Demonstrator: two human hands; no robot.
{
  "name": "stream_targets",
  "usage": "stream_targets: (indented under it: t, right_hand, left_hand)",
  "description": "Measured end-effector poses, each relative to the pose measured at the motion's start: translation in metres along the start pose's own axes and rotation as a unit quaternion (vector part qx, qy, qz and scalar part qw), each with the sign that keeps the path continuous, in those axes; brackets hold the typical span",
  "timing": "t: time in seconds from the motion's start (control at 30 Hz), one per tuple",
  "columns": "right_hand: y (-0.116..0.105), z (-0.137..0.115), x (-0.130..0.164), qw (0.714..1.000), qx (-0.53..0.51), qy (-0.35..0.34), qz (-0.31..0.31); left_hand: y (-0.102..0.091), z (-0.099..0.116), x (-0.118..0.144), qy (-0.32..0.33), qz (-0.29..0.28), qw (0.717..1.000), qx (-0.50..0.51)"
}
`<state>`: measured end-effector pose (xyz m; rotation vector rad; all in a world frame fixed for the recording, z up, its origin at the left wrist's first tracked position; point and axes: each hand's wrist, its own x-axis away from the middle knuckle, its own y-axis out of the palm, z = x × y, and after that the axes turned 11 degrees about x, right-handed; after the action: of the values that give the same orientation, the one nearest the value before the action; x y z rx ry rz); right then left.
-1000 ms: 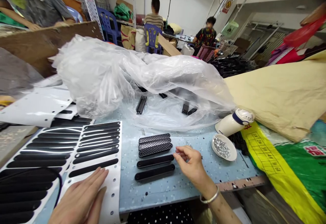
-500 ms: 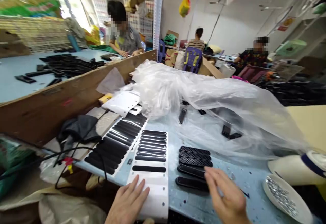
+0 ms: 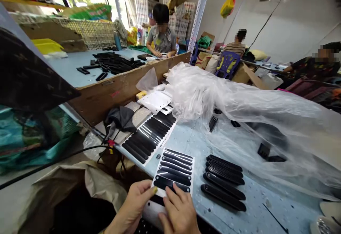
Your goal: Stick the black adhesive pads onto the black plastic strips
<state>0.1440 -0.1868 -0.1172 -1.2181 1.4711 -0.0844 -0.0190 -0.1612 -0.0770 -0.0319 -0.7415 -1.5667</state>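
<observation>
A white backing sheet (image 3: 192, 172) carrying a column of glossy black strip stickers (image 3: 176, 163) lies at the table's near edge. My left hand (image 3: 134, 203) grips its left edge, thumb on top and the other fingers mostly hidden beneath. Over the sheet's lower right side, my right hand (image 3: 181, 211) has curled fingertips at the lowest whole strip and its thumb lower down; the fingers look closed on the sheet, which bends there. Right of the sheet sit several long black rounded pieces (image 3: 223, 193) in a stack, some with a dotted texture.
Another sheet of black strips (image 3: 149, 134) lies behind to the left. Clear plastic film (image 3: 239, 99) covers the back of the table. A wooden board (image 3: 128, 81) borders it. A thin black rod (image 3: 275, 218) and a dish of metal bits (image 3: 323, 225) are at right. A co-worker (image 3: 162, 35) sits beyond.
My right hand has left the black pieces and come over to the sheet. My left hand has gone from lying flat to gripping the sheet's edge. The view has turned left.
</observation>
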Motion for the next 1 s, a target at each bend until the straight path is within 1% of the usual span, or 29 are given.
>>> stream_targets:
  t: [0.07, 0.13, 0.23, 0.3, 0.37, 0.43, 0.53, 0.63, 0.7, 0.73, 0.77, 0.83, 0.87, 0.9, 0.93, 0.97, 1.0]
  right_hand:
    - [-0.015, 0.000, -0.005, 0.999, -0.043, 0.024, -0.003]
    - [-0.025, 0.004, -0.017, 0.995, -0.071, 0.062, -0.021]
    - [-0.029, 0.009, -0.035, 0.990, -0.082, 0.102, -0.047]
    - [-0.028, 0.011, -0.040, 0.984, -0.121, 0.121, -0.058]
    - [-0.028, 0.012, -0.043, 0.968, -0.190, 0.152, -0.064]
    - [-0.034, 0.013, -0.046, 0.944, -0.258, 0.193, -0.071]
    - [-0.046, 0.015, -0.054, 0.914, -0.313, 0.241, -0.092]
    - [-0.056, 0.019, -0.062, 0.885, -0.343, 0.294, -0.115]
    - [-0.057, 0.022, -0.063, 0.872, -0.351, 0.324, -0.109]
    - [-0.055, 0.023, -0.063, 0.874, -0.346, 0.326, -0.100]
    - [-0.053, 0.023, -0.062, 0.884, -0.335, 0.314, -0.085]
    - [-0.045, 0.021, -0.059, 0.914, -0.305, 0.262, -0.046]
    - [-0.041, 0.019, -0.058, 0.927, -0.291, 0.236, -0.026]
    - [-0.039, 0.017, -0.058, 0.934, -0.282, 0.222, -0.009]
    - [-0.039, 0.017, -0.059, 0.933, -0.281, 0.223, -0.001]
    - [-0.041, 0.018, -0.063, 0.925, -0.291, 0.244, -0.001]
    - [-0.047, 0.022, -0.068, 0.909, -0.311, 0.278, -0.001]
  left_hand:
    - [0.010, -0.001, 0.008, -0.028, 0.006, 0.997, 0.078]
    - [0.019, 0.004, 0.014, -0.040, 0.003, 0.993, 0.112]
    - [0.029, 0.016, 0.019, -0.032, -0.016, 0.992, 0.120]
    - [0.035, 0.023, 0.019, -0.020, -0.030, 0.994, 0.106]
    - [0.041, 0.028, 0.017, -0.013, -0.044, 0.996, 0.081]
    - [0.047, 0.029, 0.013, 0.001, -0.062, 0.996, 0.056]
    - [0.053, 0.030, 0.008, 0.019, -0.098, 0.994, 0.036]
    - [0.054, 0.031, 0.004, -0.009, -0.107, 0.993, 0.054]
    - [0.051, 0.031, 0.002, -0.043, -0.102, 0.991, 0.071]
    - [0.049, 0.031, 0.001, -0.052, -0.089, 0.992, 0.079]
    - [0.047, 0.031, 0.000, -0.050, -0.064, 0.993, 0.085]
    - [0.047, 0.032, -0.002, -0.030, -0.003, 0.996, 0.081]
    - [0.048, 0.032, -0.004, -0.023, 0.015, 0.997, 0.070]
    - [0.050, 0.034, -0.006, -0.021, 0.017, 0.998, 0.057]
    - [0.053, 0.036, -0.009, -0.028, 0.002, 0.999, 0.045]
    - [0.057, 0.039, -0.012, -0.042, -0.025, 0.998, 0.037]
    - [0.059, 0.044, -0.015, -0.054, -0.047, 0.997, 0.038]
